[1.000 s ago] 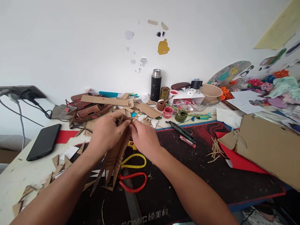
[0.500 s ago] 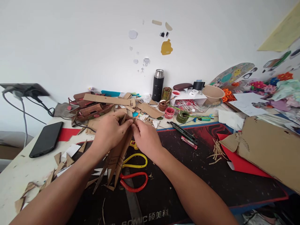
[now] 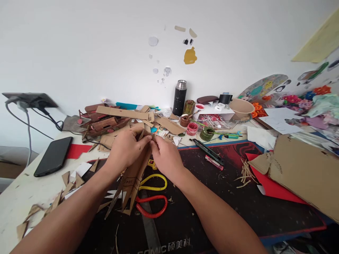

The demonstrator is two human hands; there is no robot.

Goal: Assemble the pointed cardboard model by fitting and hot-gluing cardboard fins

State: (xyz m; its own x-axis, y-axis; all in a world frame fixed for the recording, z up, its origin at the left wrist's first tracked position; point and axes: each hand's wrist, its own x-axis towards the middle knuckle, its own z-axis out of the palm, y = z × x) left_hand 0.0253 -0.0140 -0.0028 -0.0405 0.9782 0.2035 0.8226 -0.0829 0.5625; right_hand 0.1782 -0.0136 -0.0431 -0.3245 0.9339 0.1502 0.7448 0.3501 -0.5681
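The left hand (image 3: 127, 146) and right hand (image 3: 168, 155) cover the top of the folded cardboard piece (image 3: 134, 174), so how its edges meet there cannot be told, and most of its print is too small to read. That piece also hides the middle of the scissors (image 3: 152, 189); a yellow object (image 3: 152, 164), its kind unclear, is partly covered by the right hand. The bottom edge slices the lettering on the dark mat (image 3: 219, 180), while the right edge cuts off the large cardboard sheet (image 3: 302, 169) and the yellow paper (image 3: 317, 44) on the wall (image 3: 106, 46).
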